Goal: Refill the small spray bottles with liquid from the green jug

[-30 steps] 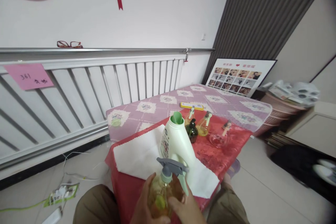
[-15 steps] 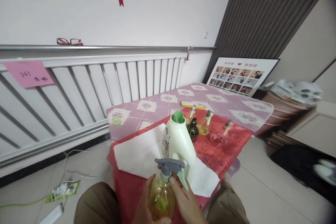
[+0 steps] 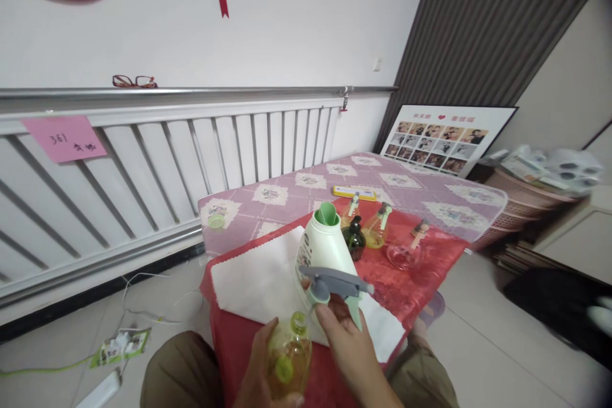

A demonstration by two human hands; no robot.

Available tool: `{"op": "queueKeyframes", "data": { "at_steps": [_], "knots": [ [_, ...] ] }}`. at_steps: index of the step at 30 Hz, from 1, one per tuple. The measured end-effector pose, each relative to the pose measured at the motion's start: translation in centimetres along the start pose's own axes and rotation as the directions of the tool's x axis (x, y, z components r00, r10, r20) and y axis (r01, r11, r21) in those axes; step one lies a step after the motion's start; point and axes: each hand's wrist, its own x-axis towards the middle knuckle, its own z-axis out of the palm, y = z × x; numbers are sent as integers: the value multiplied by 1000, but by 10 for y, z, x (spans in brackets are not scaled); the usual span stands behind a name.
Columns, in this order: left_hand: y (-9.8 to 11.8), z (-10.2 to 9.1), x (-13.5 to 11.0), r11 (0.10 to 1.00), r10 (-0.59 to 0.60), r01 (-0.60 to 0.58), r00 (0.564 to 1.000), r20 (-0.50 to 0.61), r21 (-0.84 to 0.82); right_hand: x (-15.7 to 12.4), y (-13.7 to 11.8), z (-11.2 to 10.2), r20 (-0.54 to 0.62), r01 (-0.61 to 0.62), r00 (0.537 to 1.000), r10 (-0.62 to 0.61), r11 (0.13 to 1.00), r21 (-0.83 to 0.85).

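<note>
My left hand [image 3: 258,366] is wrapped round a clear yellow spray bottle [image 3: 292,360], whose threaded neck stands uncovered. In my right hand [image 3: 342,331] is the grey and pale green spray head [image 3: 335,285], held above and to the right of that neck, apart from it. Just behind stands a large white detergent jug [image 3: 329,245] with a green opening [image 3: 327,213] at its top. The spray head hides part of the jug. A white cloth [image 3: 253,277] lies beneath the jug on a red cloth [image 3: 430,274].
Behind the jug are a dark green bottle [image 3: 354,239], a yellow spray bottle [image 3: 374,234] and a clear pink one [image 3: 402,254]. A yellow box [image 3: 354,193] lies farther back. A green cap [image 3: 216,221] sits at the table's left edge, near the radiator [image 3: 182,146].
The spray head has come off the yellow bottle. My right hand has lifted it up and to the right, while my left hand still holds the bottle.
</note>
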Motion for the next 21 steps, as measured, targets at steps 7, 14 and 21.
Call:
{"op": "queueKeyframes", "data": {
  "at_steps": [7, 14, 21],
  "knots": [
    [-11, -20, -9, 1000, -15, 16, 980, -199, 3, 23, 1, 3, -213, 99, 975, -64, 982, 159],
    [4, -62, -12, 972, -40, 152, 857, -514, 177, 40, 5, 46, 189, 213, 970, -153, 910, -355],
    [-2, -95, -20, 936, -7, 207, 820, -573, 285, 73, 83, 91, 279, 211, 960, 7, 636, -742]
  ]
}}
